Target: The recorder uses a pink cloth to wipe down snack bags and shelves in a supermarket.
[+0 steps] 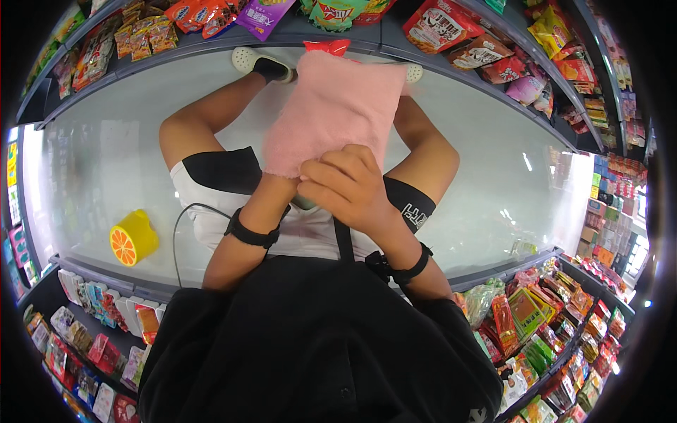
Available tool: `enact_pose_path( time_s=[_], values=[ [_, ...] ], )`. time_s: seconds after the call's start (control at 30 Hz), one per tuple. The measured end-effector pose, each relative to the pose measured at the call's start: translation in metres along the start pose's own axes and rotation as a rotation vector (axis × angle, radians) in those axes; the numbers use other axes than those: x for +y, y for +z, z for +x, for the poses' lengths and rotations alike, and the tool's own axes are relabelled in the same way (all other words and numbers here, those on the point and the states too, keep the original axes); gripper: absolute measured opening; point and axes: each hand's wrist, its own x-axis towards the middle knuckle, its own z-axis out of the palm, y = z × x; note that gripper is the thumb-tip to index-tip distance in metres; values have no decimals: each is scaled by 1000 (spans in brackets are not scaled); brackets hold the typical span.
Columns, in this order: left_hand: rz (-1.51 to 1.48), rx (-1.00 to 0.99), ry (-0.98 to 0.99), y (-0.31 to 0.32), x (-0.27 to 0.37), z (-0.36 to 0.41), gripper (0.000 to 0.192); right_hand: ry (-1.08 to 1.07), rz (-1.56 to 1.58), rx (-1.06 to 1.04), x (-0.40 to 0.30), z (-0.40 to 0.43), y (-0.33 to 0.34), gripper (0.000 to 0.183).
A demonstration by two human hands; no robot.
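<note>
A fuzzy pink cloth point(338, 111), possibly a mitt or folded towel, spreads out above my lap between my knees. My right hand point(346, 187) is closed at its near edge, fingers curled against the fabric beside my left wrist. My left forearm point(259, 217), with a black strap on it, runs up to the cloth. The left hand itself is covered by the fabric, so its fingers are hidden. Just past the far edge of the cloth shows a red package point(328, 47); whether it touches the cloth I cannot tell.
A yellow container point(135, 238) with an orange-slice face stands on the pale floor point(106, 174) to my left. A dark cable point(177, 243) loops beside my hip. Ahead runs a snack shelf point(365, 39) with several bags; more stocked shelves point(534, 328) are behind me on both sides.
</note>
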Motion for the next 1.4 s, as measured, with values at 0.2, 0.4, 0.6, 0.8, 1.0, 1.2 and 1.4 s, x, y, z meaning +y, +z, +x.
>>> enact_pose_path(
  time_s=[0.2, 0.4, 0.6, 0.8, 1.0, 1.2, 1.4],
  values=[
    [99, 33, -131, -12, -14, -35, 62, -7, 28, -4, -28, 12, 4, 19],
    [151, 14, -100, -10, -19, -38, 64, 537, 161, 254, 11, -27, -25, 40],
    [387, -11, -93, -11, -10, -50, 60, 1315, 1142, 492, 42, -35, -18, 75],
    [-668, -61, -483, -12, 4, -36, 60, 1369, 1209, 340, 42, -39, -21, 77],
    [53, -142, -347, -27, -2, -41, 57, 1447, 1258, 452, 49, -40, -30, 70],
    [714, -141, 54, -42, 20, -51, 55, 1473, 1365, 678, 67, -57, -51, 67],
    [599, -130, -333, -76, 40, -55, 34, 1441, 1231, 477, 65, -50, -60, 83]
  ],
)
